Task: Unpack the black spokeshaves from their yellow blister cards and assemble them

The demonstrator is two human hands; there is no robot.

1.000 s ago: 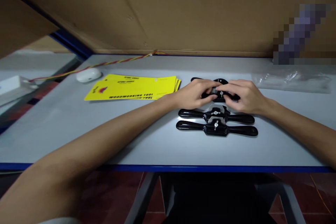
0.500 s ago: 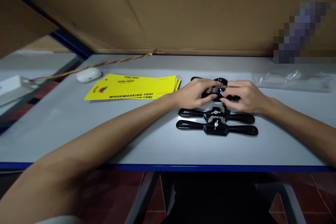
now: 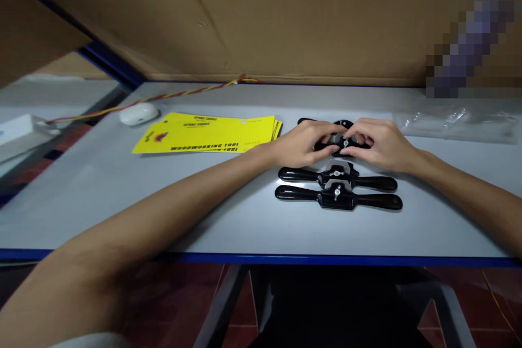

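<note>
My left hand (image 3: 312, 143) and my right hand (image 3: 380, 142) meet over a black spokeshave (image 3: 342, 153) at the back of a row. Both are closed on it, fingertips near the silver wing screw (image 3: 346, 143) and the blade. Its handles are mostly hidden under my hands. Just in front lie two more black spokeshaves, a middle spokeshave (image 3: 299, 175) and a front spokeshave (image 3: 336, 199), each with a silver screw and a grey blade. Behind my hands, part of another black spokeshave (image 3: 304, 120) shows, with a rounded black piece (image 3: 341, 124) near its middle.
Yellow printed cards (image 3: 207, 133) lie stacked left of my hands. A white rounded case (image 3: 139, 114) sits beyond them, by a red and yellow twisted wire (image 3: 179, 97). Clear plastic bags (image 3: 457, 124) rest at the back right, before a cardboard wall (image 3: 310, 22). The table has a blue edge (image 3: 285, 260).
My right hand's fingers have shifted around the wing screw, with the hand a little more raised and arched. My left hand stays on the spokeshave. The view has moved very slightly.
</note>
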